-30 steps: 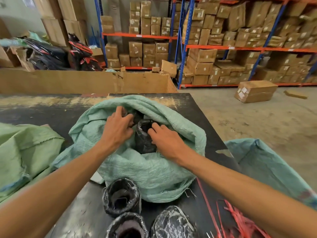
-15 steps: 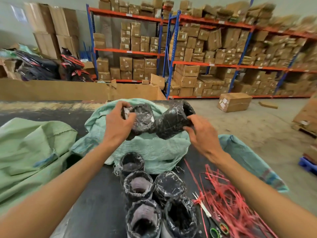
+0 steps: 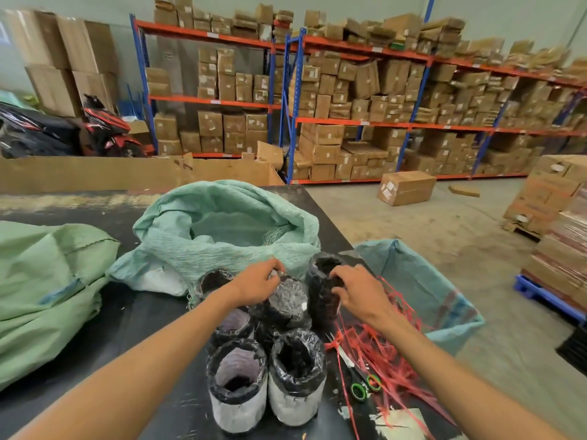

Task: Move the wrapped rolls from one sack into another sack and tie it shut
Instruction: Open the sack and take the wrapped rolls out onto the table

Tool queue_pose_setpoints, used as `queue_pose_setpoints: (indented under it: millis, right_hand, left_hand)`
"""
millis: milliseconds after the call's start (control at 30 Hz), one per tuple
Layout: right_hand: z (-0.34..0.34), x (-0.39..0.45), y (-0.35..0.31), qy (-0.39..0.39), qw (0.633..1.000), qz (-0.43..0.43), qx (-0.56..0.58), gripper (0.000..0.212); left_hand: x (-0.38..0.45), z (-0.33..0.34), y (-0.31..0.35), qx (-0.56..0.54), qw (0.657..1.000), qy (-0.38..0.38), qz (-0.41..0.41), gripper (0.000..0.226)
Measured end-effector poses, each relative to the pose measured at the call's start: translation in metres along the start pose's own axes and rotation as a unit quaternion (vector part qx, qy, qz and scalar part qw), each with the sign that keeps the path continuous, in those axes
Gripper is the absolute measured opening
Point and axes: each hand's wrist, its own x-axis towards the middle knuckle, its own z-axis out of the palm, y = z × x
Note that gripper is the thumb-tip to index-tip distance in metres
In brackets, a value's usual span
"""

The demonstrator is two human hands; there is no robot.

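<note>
An open teal woven sack lies on the black table, its mouth slumped and facing me. In front of it stand several black plastic-wrapped rolls in a cluster. My left hand grips the top of one wrapped roll in the cluster. My right hand grips another upright wrapped roll at the cluster's right side. A second teal sack hangs open off the table's right edge.
A green sack lies at the left of the table. Red plastic ties and green-handled scissors are at the right front. Cardboard boxes, pallets and racks stand on the floor beyond.
Both hands lifted two wrapped rolls out of the open sack and brought them down among the standing rolls on the table in front of it.
</note>
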Motion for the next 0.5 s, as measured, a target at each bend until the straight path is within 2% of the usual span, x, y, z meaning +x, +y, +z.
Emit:
queue_pose_setpoints:
  millis: [100,267,333,500]
  right_hand:
    - [0.021,0.008,0.0,-0.037,0.999,-0.002,0.019,0.013]
    - [0.041,0.025,0.004,-0.047,0.997,-0.027,0.053,0.013]
    - [0.045,0.031,0.005,-0.045,0.996,-0.043,0.06,0.015]
    - [0.049,0.038,0.015,-0.059,0.993,-0.067,0.078,0.016]
  left_hand:
    - [0.009,0.005,-0.002,0.028,0.999,-0.015,0.003,0.028]
    - [0.019,0.015,-0.005,0.102,0.995,-0.007,0.02,0.046]
    - [0.017,0.019,-0.005,0.107,0.993,-0.03,0.028,0.051]
    - [0.02,0.014,-0.016,0.134,0.988,-0.057,0.046,0.042]
